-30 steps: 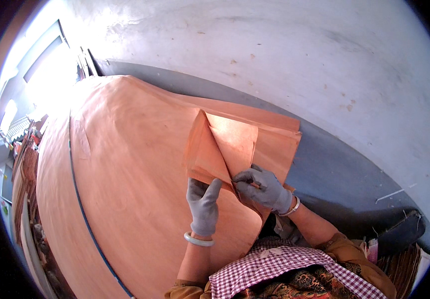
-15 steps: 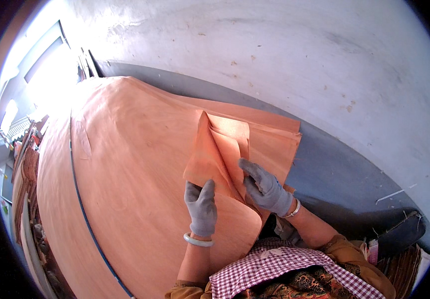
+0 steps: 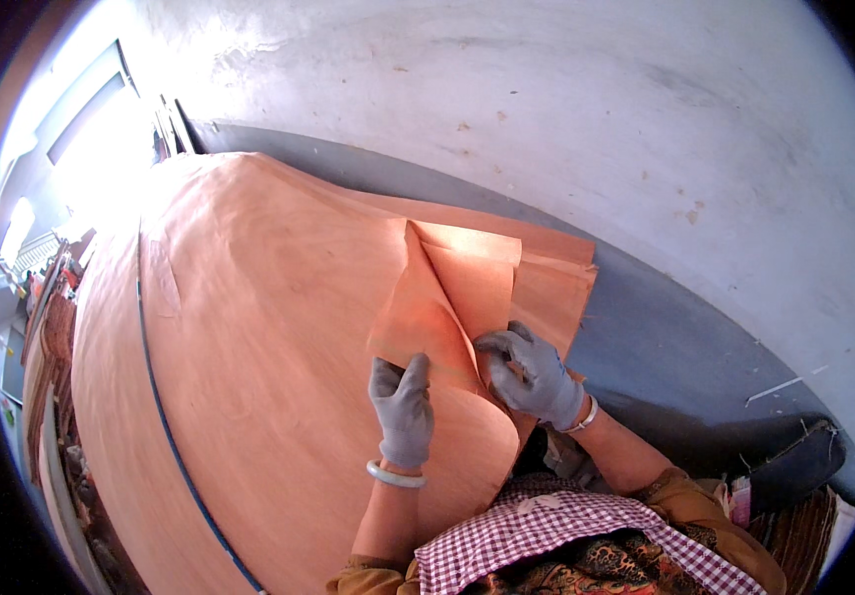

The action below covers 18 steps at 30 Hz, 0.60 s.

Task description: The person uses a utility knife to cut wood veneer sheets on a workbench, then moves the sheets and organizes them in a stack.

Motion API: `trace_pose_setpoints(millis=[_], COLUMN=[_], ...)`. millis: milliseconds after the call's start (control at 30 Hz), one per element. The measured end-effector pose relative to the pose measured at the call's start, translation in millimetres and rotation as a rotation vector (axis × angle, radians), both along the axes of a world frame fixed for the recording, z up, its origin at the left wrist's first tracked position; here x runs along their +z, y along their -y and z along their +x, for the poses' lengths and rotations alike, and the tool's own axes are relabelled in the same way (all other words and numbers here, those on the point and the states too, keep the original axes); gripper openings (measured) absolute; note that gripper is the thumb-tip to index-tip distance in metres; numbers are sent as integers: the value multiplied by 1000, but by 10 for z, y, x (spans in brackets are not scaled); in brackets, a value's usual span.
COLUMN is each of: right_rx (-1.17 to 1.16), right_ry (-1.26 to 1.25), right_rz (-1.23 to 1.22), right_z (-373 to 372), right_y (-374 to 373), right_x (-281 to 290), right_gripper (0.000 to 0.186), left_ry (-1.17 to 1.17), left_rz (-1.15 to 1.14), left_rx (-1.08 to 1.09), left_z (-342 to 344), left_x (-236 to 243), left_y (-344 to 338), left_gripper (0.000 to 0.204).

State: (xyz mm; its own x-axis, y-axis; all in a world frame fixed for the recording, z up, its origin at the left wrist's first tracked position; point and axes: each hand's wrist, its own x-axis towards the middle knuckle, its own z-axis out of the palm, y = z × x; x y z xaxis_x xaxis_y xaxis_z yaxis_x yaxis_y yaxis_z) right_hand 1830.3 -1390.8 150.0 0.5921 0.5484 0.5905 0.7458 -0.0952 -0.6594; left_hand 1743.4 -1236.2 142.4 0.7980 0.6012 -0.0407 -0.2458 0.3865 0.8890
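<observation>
A large orange-brown stack of thin wood veneer sheets [image 3: 249,327] spreads out in front of me. Near its right end one sheet's corner is folded back as a flap [image 3: 418,322]. My left hand [image 3: 405,412], in a grey glove, pinches the lower edge of this flap between thumb and fingers. To the right, my gloved right hand [image 3: 537,377] has its fingers curled at the edge of a raised veneer sheet [image 3: 479,288] beside the flap. Its fingertips are partly hidden, but they close on that edge. More sheet edges fan out behind it.
A long dark blue strip [image 3: 163,412] runs over the veneer on the left. Beyond rises a stained white wall [image 3: 547,99] with a grey lower band [image 3: 646,317]. Brown sheets [image 3: 56,342] are piled at the left, and a dark rounded object [image 3: 794,461] lies at the right.
The raised sheet by my right hand has opened out to the right, away from the flap. My right fingers have curled in closer to its edge. The left hand has barely moved.
</observation>
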Motion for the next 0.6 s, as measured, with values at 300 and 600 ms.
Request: trace_pose_setpoints(millis=[300, 600], right_rx=[-54, -39], right_ry=[-25, 66], right_rz=[-39, 16], right_z=[-44, -41], right_y=[12, -24], right_x=[105, 135], right_gripper=[14, 21], left_ry=[54, 147], left_rz=[9, 12], left_rx=[-11, -31], left_z=[-8, -3], left_x=[-11, -34], left_y=[-7, -13], left_gripper=[25, 31])
